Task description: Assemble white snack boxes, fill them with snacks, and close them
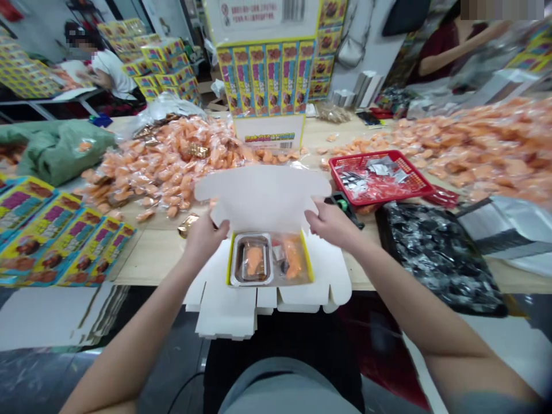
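In front of me an open cardboard box (312,270) with yellow edges sits on a stack of flat white cardboard blanks (233,313). Its white lid (267,195) stands raised at the back. Inside, a foil-rimmed tray (233,270) with a wrapped orange piece fills the left half; a bagged orange piece (293,259) lies on the right. My left hand (206,236) has its fingers closed on the lid's left side. My right hand (330,223) pinches the lid's right side, its fingertips partly hidden behind the cardboard.
Heaps of bagged orange pieces (159,155) cover the table's back. A red basket (382,201) with small packets and a black tray (444,259) of wrapped dark items lie right. Finished-looking printed boxes (56,236) stand left; a tall display carton (267,80) stands behind. Two other people work farther off.
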Tool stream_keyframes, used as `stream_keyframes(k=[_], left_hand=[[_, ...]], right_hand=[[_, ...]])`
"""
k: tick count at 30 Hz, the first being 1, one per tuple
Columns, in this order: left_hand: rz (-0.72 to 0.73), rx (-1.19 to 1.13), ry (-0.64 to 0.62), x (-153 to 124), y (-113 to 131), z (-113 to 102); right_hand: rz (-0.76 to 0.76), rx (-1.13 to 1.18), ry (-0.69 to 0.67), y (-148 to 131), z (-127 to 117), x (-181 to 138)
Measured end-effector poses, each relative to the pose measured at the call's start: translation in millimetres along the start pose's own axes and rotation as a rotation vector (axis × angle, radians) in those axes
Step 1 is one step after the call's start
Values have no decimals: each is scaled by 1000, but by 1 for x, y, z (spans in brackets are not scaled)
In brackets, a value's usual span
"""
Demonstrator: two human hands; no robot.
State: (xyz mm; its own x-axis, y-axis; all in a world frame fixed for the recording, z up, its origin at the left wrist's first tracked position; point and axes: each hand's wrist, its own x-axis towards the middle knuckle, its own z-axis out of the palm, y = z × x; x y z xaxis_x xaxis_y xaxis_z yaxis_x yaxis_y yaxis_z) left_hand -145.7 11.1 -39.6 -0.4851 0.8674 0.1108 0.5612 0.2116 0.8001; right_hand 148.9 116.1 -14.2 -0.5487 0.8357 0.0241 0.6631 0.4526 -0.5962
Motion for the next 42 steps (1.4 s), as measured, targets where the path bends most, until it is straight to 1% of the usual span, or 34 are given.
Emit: stream_keyframes(k=[2,3,4,6,8,9,11,14,16,18,20,22,23,24,25,27,28,29,30,32,33,34,36,38,40,42], left_hand=[[98,-30,-73,-16,-2,8],[169,-19,-132,-23,-5,8],[245,0,-189,-29,-7,7],[358,45,-280,-37,-12,1],[396,89,-324,-42,-15,-7],[412,109,-343,-44,-16,-11],[491,155,-394,-51,-20,-18],[646,275,-489,-70,-37,-22],[686,391,-530,-84,-54,-21],[689,454,-539,-93,-66,-19],[645,395,-512,-90,-66,-17],[559,208,-505,-75,-55,-14],[491,98,-527,-65,-46,-13],[409,-14,-558,-53,-37,-12],[316,-118,-588,-42,-29,-9],[130,-289,-620,-24,-17,-2],[56,-353,-603,-18,-14,2],[1,-402,-574,-14,-13,7],[-35,-433,-551,-12,-13,11],[-63,-463,-537,-11,-16,16],[-71,-470,-546,-11,-17,17],[-82,-476,-563,-12,-18,17],[-98,-483,-596,-14,-19,16],[-98,-486,-615,-16,-20,14],[-93,-497,-619,-16,-21,14],[-82,-513,-627,-15,-22,15]], right_hand=[[49,18,62,-3,20,-27],[33,35,102,-1,30,-41],[-14,51,146,4,39,-53],[-178,70,220,16,54,-72],[-310,54,269,27,66,-85],[-332,34,280,31,71,-90],[-316,-7,276,36,80,-100],[-279,-69,189,40,96,-122],[-280,-121,140,43,105,-135],[-315,-160,120,45,106,-142],[-396,-136,130,45,99,-135],[-442,-27,180,41,84,-116],[-413,45,193,38,75,-103],[-348,121,188,36,66,-89],[-260,201,155,35,57,-76],[-114,358,11,35,39,-51],[-71,432,-34,37,30,-40],[-48,491,-33,38,20,-30],[-41,517,6,39,10,-22],[-55,446,100,34,-10,-6],[-83,361,104,27,-20,2],[-121,261,61,18,-29,9],[-174,91,-93,-5,-43,20],[-196,-6,-223,-24,-54,26],[-225,-60,-340,-31,-62,27],[-257,-112,-413,-28,-67,26]])
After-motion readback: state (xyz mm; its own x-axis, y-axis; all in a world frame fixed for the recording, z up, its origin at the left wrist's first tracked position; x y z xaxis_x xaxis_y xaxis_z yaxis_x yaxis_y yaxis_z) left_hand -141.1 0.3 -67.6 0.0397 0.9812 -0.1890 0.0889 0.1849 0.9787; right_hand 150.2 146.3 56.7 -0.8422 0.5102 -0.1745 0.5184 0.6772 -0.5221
